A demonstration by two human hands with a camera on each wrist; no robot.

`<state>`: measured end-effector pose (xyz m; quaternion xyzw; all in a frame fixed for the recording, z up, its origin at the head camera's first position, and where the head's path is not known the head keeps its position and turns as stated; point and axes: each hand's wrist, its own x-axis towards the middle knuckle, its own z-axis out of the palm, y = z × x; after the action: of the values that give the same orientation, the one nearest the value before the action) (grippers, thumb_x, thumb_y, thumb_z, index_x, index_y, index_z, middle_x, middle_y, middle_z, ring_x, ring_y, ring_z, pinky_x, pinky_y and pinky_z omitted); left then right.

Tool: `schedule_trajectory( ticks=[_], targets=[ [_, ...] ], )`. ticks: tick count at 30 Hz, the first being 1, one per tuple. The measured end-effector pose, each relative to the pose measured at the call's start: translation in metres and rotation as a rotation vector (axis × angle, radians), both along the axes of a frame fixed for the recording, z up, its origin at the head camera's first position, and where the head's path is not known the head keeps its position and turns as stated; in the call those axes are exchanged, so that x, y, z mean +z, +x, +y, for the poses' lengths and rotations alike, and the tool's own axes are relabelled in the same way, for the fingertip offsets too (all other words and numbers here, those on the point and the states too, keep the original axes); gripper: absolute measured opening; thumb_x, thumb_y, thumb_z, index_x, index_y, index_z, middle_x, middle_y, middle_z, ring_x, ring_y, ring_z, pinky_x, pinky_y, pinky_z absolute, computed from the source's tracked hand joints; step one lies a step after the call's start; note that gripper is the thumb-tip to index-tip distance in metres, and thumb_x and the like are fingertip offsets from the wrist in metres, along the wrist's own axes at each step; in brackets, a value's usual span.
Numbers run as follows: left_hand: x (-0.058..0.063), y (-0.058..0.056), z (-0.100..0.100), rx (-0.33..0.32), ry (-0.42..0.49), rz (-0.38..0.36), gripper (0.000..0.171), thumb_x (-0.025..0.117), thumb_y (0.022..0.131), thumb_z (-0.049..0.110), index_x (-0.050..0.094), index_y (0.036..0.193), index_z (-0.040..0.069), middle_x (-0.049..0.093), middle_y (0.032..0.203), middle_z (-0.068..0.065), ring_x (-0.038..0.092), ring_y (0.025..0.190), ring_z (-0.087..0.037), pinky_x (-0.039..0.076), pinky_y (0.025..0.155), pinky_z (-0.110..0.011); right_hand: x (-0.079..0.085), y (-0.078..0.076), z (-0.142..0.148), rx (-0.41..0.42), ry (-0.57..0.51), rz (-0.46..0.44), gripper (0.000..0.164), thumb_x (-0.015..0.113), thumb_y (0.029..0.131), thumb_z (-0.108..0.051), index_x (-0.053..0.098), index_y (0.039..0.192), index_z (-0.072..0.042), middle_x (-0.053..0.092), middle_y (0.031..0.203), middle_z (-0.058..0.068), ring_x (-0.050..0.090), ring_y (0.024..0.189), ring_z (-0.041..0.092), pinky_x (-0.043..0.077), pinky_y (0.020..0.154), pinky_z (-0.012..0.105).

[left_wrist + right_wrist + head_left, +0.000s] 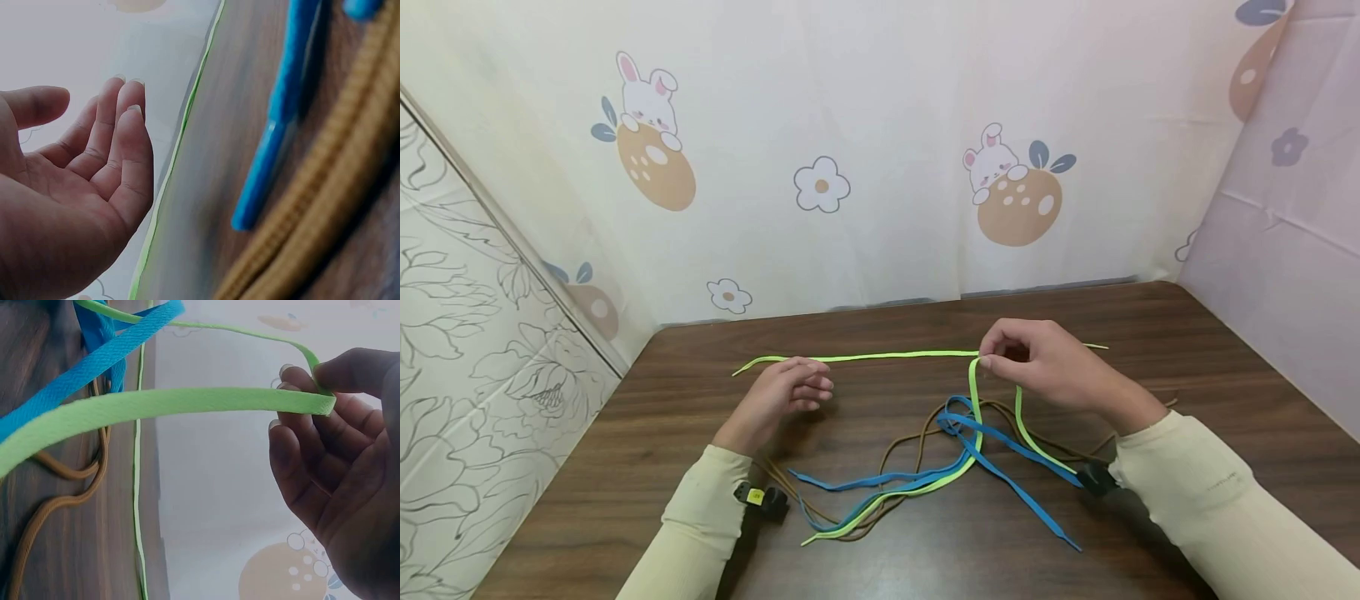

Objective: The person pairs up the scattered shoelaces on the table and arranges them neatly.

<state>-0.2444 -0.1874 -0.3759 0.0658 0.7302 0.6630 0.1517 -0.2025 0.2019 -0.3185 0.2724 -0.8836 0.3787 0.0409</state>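
My right hand point(1048, 362) pinches a lime-green flat shoelace point(206, 402) between thumb and fingers and holds a bend of it above the table. Both its ends trail down, one running left over the pile and the other to the right. A blue flat shoelace point(1015, 492) is looped in a knot-like tangle, with brown round laces point(917, 437) beneath it. Relaxed and holding nothing, my left hand point(94, 169) hovers left of the pile. Another lime-green shoelace point(887, 356) lies stretched across the back of the table, partly hidden behind the right hand.
The dark wood table point(647, 450) meets a wall covering point(880, 242) with rabbit and flower prints at its back. A flower-patterned panel point(497, 333) stands at the left, and a pale curtain point(1292, 250) hangs at the right.
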Motion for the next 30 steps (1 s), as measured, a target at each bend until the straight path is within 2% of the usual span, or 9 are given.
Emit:
schedule_trajectory(
  ticks=[5, 10, 14, 20, 26, 30],
  targets=[
    [0.000, 0.001, 0.004, -0.006, -0.005, -0.002, 0.041, 0.051, 0.105, 0.025, 0.054, 0.128, -0.009, 0.069, 0.102, -0.012, 0.069, 0.093, -0.022, 0.055, 0.078, -0.032, 0.002, 0.003, -0.004, 0.008, -0.019, 0.020, 0.004, 0.068, 0.097, -0.020, 0.066, 0.098, -0.016, 0.064, 0.081, -0.001, 0.056, 0.072, 0.022, 0.047, 0.060, 0.029],
    [0.000, 0.004, 0.009, -0.029, -0.011, -0.004, 0.043, 0.054, 0.105, 0.026, 0.054, 0.128, -0.009, 0.070, 0.101, -0.011, 0.070, 0.092, -0.021, 0.056, 0.078, -0.032, 0.005, 0.006, -0.008, 0.021, -0.046, 0.035, 0.003, 0.068, 0.098, -0.016, 0.066, 0.099, -0.015, 0.067, 0.080, -0.005, 0.059, 0.070, 0.018, 0.050, 0.060, 0.029],
    [0.004, 0.007, 0.015, -0.046, -0.015, 0.009, 0.043, 0.055, 0.104, 0.025, 0.054, 0.129, -0.010, 0.070, 0.102, -0.012, 0.070, 0.092, -0.021, 0.055, 0.077, -0.031, 0.006, 0.009, -0.011, 0.023, -0.077, 0.033, 0.004, 0.067, 0.098, -0.012, 0.066, 0.100, -0.015, 0.068, 0.078, -0.003, 0.063, 0.071, 0.015, 0.053, 0.061, 0.030],
    [0.010, 0.012, 0.022, -0.063, -0.019, 0.027, 0.040, 0.054, 0.104, 0.022, 0.055, 0.128, -0.010, 0.070, 0.101, -0.012, 0.070, 0.091, -0.022, 0.055, 0.075, -0.031, 0.008, 0.013, -0.014, 0.023, -0.109, 0.057, 0.006, 0.067, 0.098, -0.012, 0.066, 0.101, -0.018, 0.066, 0.075, -0.002, 0.061, 0.067, 0.015, 0.051, 0.058, 0.029],
    [0.013, 0.017, 0.027, -0.087, -0.018, 0.062, 0.039, 0.055, 0.104, 0.024, 0.057, 0.127, -0.008, 0.070, 0.101, -0.013, 0.069, 0.095, -0.028, 0.055, 0.077, -0.033, 0.010, 0.016, -0.017, 0.028, -0.138, 0.108, 0.006, 0.066, 0.098, -0.012, 0.065, 0.101, -0.017, 0.065, 0.075, -0.003, 0.060, 0.066, 0.014, 0.049, 0.056, 0.028],
    [0.014, 0.020, 0.035, -0.076, 0.007, 0.117, 0.036, 0.057, 0.104, 0.025, 0.060, 0.123, -0.005, 0.070, 0.098, -0.013, 0.069, 0.093, -0.027, 0.056, 0.078, -0.036, 0.013, 0.019, -0.019, 0.022, -0.142, 0.132, 0.004, 0.066, 0.098, -0.012, 0.065, 0.101, -0.015, 0.065, 0.074, -0.005, 0.059, 0.064, 0.014, 0.048, 0.055, 0.028]
  ],
)
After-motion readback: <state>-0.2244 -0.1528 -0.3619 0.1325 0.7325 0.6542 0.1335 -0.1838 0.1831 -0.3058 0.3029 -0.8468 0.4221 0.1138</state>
